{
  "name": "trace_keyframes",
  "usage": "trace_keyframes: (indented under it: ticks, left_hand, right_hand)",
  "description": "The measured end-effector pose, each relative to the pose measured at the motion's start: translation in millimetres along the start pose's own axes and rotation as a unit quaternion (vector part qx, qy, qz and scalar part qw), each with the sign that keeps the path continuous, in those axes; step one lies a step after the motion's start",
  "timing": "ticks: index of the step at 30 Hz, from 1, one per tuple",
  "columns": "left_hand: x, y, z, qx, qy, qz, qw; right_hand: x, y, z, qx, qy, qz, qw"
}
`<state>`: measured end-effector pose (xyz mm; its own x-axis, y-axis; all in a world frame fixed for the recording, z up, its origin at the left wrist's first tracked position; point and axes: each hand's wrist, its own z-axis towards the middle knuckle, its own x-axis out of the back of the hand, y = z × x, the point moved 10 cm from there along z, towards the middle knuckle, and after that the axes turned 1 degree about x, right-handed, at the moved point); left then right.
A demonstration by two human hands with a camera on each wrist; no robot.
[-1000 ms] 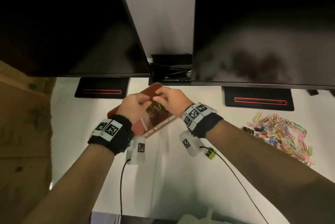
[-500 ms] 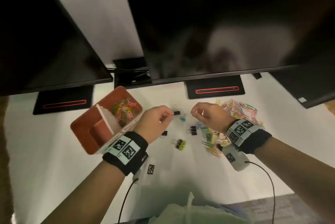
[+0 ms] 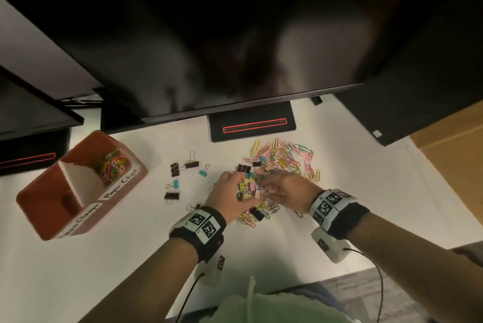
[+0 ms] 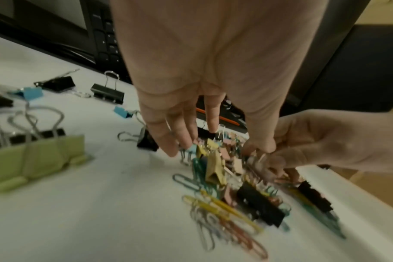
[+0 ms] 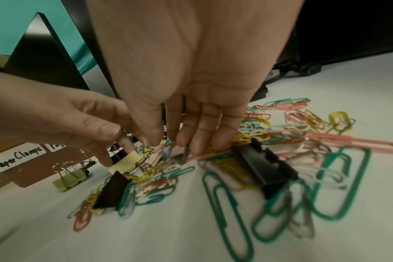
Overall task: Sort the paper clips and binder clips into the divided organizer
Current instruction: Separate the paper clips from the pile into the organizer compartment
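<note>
Both hands work in the mixed pile (image 3: 271, 178) of coloured paper clips and binder clips on the white desk (image 3: 130, 257); the left hand (image 3: 231, 197) reaches down with fingers (image 4: 168, 141) nearly straight and slightly spread, its tips touching small pastel binder clips (image 4: 213, 159) at the pile's near edge; whether it actually pinches one I cannot tell. The right hand (image 3: 287, 190) comes in opposite, fingers extended downward side by side, fingertips (image 5: 198, 141) pressing into the tangle of paper clips (image 5: 292, 141); any grip there is hidden. A few loose binder clips (image 3: 183, 171) lie apart to the left; the orange divided organizer (image 3: 47, 207) stands further left, one compartment already holding paper clips (image 3: 113, 165).
</note>
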<state>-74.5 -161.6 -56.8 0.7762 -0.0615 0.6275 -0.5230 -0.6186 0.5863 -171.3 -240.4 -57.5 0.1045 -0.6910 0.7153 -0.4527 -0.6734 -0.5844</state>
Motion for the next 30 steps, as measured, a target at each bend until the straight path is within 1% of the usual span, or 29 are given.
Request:
trace_keyframes:
  ticks: [3,6,7,9,11,13,14,16,18,20,21,23,24,26,28,29,30]
  left_hand:
    - [1.9,-7.1,3.1,0.007,0.037,0.036,0.999]
    - [10.8,-22.3,1.7,0.036,0.044,0.047,0.997]
    - [15.1,-25.7,1.4,0.040,0.046,0.044,0.997]
    - [26.9,-24.8,1.2,0.028,0.066,0.035,0.997]
    - [38.8,-14.1,4.0,0.004,0.106,0.032,0.994]
    - [44.2,2.6,11.4,-0.019,0.136,0.027,0.990]
    - [43.0,11.6,17.2,-0.027,0.139,0.028,0.989]
    - [31.8,28.8,30.7,-0.046,0.112,0.048,0.991]
    - [12.6,38.0,43.1,-0.062,0.055,0.098,0.992]
    - [-0.3,35.8,48.2,-0.064,0.014,0.151,0.986]
    - [-2.1,32.0,47.9,-0.063,0.006,0.160,0.985]
    - [0.9,24.2,42.9,-0.062,0.003,0.144,0.988]
    - [4.5,20.8,39.7,-0.059,0.006,0.130,0.990]
    - [16.6,17.6,36.1,-0.045,0.029,0.092,0.994]
    - [29.9,21.8,40.1,-0.035,0.065,0.065,0.995]
    - [33.5,25.9,45.0,-0.035,0.076,0.061,0.995]
    - [33.7,29.7,52.1,-0.034,0.078,0.062,0.994]
  right_hand:
    - [4.8,14.0,-1.5,-0.001,0.005,-0.003,1.000]
    - [10.8,27.1,-4.9,-0.013,-0.012,-0.011,1.000]
    - [17.5,26.9,-5.2,-0.009,-0.004,-0.007,1.000]
    - [35.1,24.5,-0.9,0.003,0.032,0.002,0.999]
    - [52.7,21.4,10.4,0.015,0.071,-0.006,0.997]
    - [63.1,21.8,27.2,0.011,0.091,-0.010,0.996]
    - [64.8,23.5,36.4,0.003,0.090,-0.013,0.996]
    - [64.1,26.9,50.7,-0.014,0.078,-0.017,0.997]
    - [61.9,29.7,55.9,-0.025,0.078,-0.021,0.996]
    - [54.3,29.1,52.2,-0.015,0.074,-0.033,0.997]
    - [48.5,27.7,48.3,-0.004,0.064,-0.039,0.997]
    - [39.2,25.6,38.0,0.014,0.046,-0.019,0.999]
    - [38.9,26.0,32.8,0.022,0.049,0.003,0.999]
    - [49.8,31.7,25.2,0.023,0.090,0.029,0.995]
    - [63.8,45.1,22.5,-0.008,0.129,0.023,0.991]
    - [68.3,52.9,23.0,-0.032,0.131,0.017,0.991]
    - [68.9,60.3,24.9,-0.057,0.118,0.008,0.991]
